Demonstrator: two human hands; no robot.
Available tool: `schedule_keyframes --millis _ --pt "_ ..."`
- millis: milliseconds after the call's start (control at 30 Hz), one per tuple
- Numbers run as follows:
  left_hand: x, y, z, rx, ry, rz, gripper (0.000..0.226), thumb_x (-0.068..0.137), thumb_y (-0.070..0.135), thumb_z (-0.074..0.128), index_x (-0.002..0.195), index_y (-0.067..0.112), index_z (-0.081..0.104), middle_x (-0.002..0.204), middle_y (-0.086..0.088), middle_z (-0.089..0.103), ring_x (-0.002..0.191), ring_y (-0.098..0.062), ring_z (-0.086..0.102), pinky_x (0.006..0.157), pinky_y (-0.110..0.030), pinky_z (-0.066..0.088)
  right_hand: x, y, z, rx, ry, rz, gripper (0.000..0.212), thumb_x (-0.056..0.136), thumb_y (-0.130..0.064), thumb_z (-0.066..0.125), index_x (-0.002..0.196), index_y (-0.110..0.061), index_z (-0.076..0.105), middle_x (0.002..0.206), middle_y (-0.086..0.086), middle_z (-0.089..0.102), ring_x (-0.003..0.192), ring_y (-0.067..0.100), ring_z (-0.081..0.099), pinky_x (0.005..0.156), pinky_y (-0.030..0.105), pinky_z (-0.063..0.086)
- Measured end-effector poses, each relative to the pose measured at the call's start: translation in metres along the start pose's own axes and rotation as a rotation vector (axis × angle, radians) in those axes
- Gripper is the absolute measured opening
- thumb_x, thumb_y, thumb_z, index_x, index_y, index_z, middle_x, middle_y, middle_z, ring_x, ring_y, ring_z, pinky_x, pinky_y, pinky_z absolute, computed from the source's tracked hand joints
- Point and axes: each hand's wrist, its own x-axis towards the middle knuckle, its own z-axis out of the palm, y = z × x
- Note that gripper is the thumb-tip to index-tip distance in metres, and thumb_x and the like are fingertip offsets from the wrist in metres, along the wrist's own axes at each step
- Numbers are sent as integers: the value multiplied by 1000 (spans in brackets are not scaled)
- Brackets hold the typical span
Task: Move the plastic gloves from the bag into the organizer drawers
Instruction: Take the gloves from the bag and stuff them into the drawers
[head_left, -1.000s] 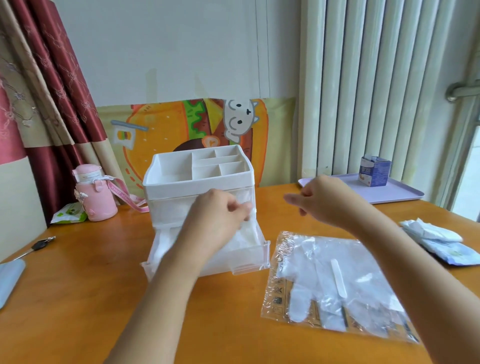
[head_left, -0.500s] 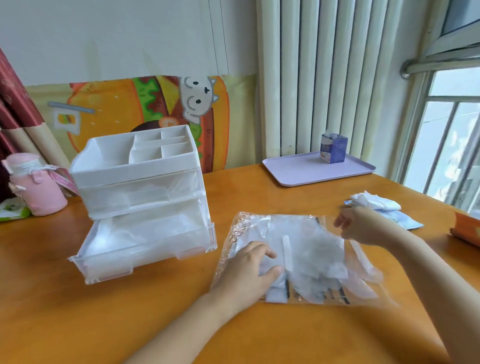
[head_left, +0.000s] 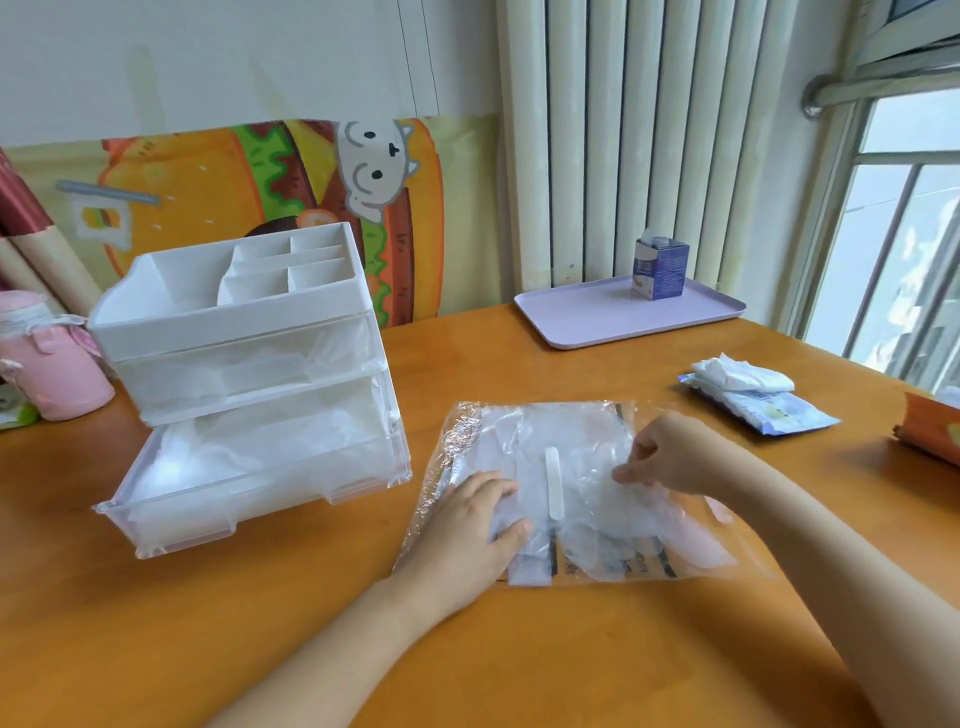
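Observation:
A clear plastic bag (head_left: 550, 441) of thin plastic gloves lies flat on the wooden table (head_left: 208, 623), right of centre. My left hand (head_left: 467, 525) presses flat on the bag's left part. My right hand (head_left: 670, 457) pinches a glove (head_left: 587, 493) at the bag's right side. The white organizer (head_left: 234, 312) stands to the left. Its bottom drawer (head_left: 249, 499) is pulled out and holds crumpled clear gloves. The upper drawer (head_left: 244, 374) is pushed in and also shows clear plastic inside.
A lilac tray (head_left: 597, 317) with a small blue carton (head_left: 660, 270) sits at the back by the radiator. Wipe packets (head_left: 753, 400) lie at the right, an orange box (head_left: 930, 431) at the right edge. A pink bottle (head_left: 47, 358) stands left of the organizer.
My left hand left the open drawer and came down flat on the bag. My right hand dropped from above the bag to its right side and pinched a glove. The view turned right.

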Motion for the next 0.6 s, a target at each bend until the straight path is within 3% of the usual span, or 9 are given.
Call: schedule_keyframes --millis 100,200,267,333,400,500,600 --pt "-1 1 0 13 -3 -2 47 98 42 47 142 25 41 147 13 35 137 -6 29 114 -23 22 -2 6 -9 363 -16 -25 24 85 -32 69 82 -8 71 78 3 70 68 13 60 59 19 45" --pt "0 2 -1 21 3 9 47 98 41 47 141 24 41 147 11 36 136 -6 30 113 -22 23 -6 15 -16 679 -270 -12 14 91 -20 62 94 -7 67 101 8 73 88 20 66 74 28 52" --pt "0 3 -1 19 4 13 46 98 41 46 141 24 41 146 12 36 135 -5 31 112 -20 22 -9 22 -21 632 -352 -44 14 91 -2 58 96 -10 68 109 6 70 94 21 67 77 29 53" --pt "-1 4 -2 15 3 10 46 98 41 46 141 23 41 146 11 36 135 -5 31 110 -19 21 -10 25 -24 482 -337 -94 41 85 13 51 94 -20 74 108 -4 69 97 16 66 80 26 52" --pt "-2 4 -2 19 3 11 46 98 41 46 140 23 41 146 11 37 135 -6 31 111 -19 22 -10 25 -23 310 -270 -90 46 83 10 57 100 -30 73 102 -13 66 94 10 63 80 21 48" --pt "-3 5 -3 28 -6 8 46 99 41 45 141 23 40 147 11 36 135 -6 31 111 -20 22 -6 22 -14 109 -204 -33 44 77 -13 77 113 -28 57 102 -6 62 86 13 61 73 24 50" --pt "-3 5 -4 32 -15 5 47 99 41 45 141 23 40 147 10 36 136 -7 31 113 -22 23 -4 19 -9 57 -136 -21 30 79 -9 72 104 -22 61 87 -5 63 70 10 61 58 19 48"
